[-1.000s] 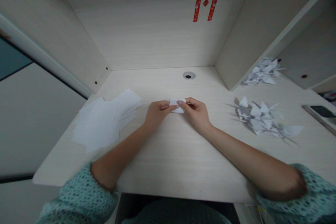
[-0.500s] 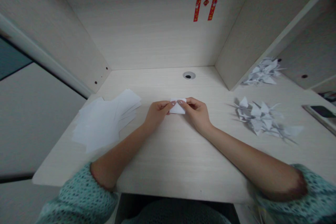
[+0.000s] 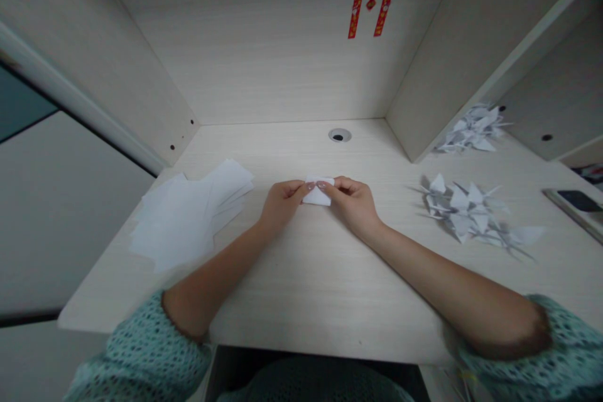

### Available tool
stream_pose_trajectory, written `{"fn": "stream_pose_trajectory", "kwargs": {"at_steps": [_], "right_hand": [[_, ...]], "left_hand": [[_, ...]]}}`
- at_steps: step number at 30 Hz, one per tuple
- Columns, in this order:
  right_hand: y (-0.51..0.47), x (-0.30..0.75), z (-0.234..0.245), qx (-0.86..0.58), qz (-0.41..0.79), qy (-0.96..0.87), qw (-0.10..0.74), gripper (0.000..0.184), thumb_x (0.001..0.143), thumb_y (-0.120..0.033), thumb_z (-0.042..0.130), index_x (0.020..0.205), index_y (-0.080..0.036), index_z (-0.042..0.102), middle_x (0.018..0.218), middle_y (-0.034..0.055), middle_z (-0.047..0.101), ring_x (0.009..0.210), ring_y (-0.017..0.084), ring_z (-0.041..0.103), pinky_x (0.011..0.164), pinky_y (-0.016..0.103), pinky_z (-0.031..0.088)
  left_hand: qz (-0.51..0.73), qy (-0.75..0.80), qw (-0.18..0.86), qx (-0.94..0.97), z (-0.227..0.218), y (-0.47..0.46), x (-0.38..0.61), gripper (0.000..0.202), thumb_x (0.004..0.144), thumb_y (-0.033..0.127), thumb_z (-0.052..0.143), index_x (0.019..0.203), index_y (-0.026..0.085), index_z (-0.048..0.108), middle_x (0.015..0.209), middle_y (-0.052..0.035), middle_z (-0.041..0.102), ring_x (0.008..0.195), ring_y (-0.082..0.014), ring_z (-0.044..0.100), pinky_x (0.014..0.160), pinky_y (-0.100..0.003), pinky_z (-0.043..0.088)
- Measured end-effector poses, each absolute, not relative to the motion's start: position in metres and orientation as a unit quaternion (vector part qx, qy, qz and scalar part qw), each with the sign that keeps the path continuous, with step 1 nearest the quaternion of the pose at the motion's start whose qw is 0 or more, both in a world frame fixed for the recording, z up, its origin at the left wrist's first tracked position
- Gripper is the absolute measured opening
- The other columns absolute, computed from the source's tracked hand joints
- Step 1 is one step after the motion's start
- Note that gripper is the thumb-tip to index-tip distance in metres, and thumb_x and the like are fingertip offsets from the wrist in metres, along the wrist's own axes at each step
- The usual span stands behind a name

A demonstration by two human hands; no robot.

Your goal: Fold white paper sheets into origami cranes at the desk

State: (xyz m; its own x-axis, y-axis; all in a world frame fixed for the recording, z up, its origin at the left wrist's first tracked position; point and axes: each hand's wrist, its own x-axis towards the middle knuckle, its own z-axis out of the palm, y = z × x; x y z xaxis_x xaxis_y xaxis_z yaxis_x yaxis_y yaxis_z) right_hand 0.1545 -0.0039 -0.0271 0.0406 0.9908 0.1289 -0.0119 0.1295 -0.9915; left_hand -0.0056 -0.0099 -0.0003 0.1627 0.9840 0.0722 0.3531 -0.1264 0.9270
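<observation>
A small folded piece of white paper (image 3: 319,196) is held between my two hands above the middle of the desk. My left hand (image 3: 284,201) grips its left side, the thumb lying on top. From the right, my right hand (image 3: 352,200) pinches the other side, its thumb also on the upper face. Both thumb tips nearly meet over the paper. The fingers beneath are mostly hidden. Left of my left hand lies a spread stack of white paper sheets (image 3: 181,220). Folded white paper cranes (image 3: 464,207) lie in a heap right of my right hand.
A second heap of folded paper (image 3: 475,129) sits by the upright divider panel (image 3: 436,75) at the right. A phone-like device (image 3: 577,204) lies at the right edge. The desk (image 3: 301,301) has a round cable hole (image 3: 340,135) near the back wall.
Both hands stay almost in place on the folded paper. The right thumb has shifted very slightly left, and the paper is tilted a little.
</observation>
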Motion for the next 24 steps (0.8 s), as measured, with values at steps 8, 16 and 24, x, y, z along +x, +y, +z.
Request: {"fn": "stream_pose_trajectory", "kwargs": {"at_steps": [8,16,24], "right_hand": [[-0.004,0.154,-0.027,-0.463,0.471,-0.498,0.562,0.035,0.065,-0.047,0.075,0.052,-0.019,0.057,0.055,-0.0024,0.051,0.053,0.011,0.042,0.055,0.028,0.033],[0.001,0.158,-0.033,-0.456,0.439,-0.527,0.568,0.028,0.069,-0.045,0.074,0.054,-0.022,0.066,0.058,-0.0007,0.057,0.063,0.015,0.05,0.065,0.032,0.038],[0.001,0.157,-0.034,-0.431,0.445,-0.535,0.574,0.035,0.075,-0.05,0.067,0.054,-0.022,0.066,0.06,0.0005,0.059,0.062,0.016,0.051,0.066,0.033,0.04]], "left_hand": [[0.33,0.503,0.481,0.637,0.001,-0.008,-0.008,0.036,0.075,0.049,0.063,0.079,0.015,0.071,0.072,-0.0028,0.07,0.065,-0.0142,0.062,0.063,-0.023,0.043],[0.308,0.508,0.526,0.609,0.002,0.0,-0.014,0.032,0.072,0.044,0.068,0.075,0.013,0.074,0.074,-0.0076,0.074,0.064,-0.015,0.066,0.063,-0.024,0.048],[0.307,0.504,0.529,0.61,0.003,0.002,-0.017,0.032,0.072,0.044,0.068,0.075,0.013,0.074,0.074,-0.0077,0.074,0.064,-0.014,0.066,0.064,-0.024,0.05]]}}
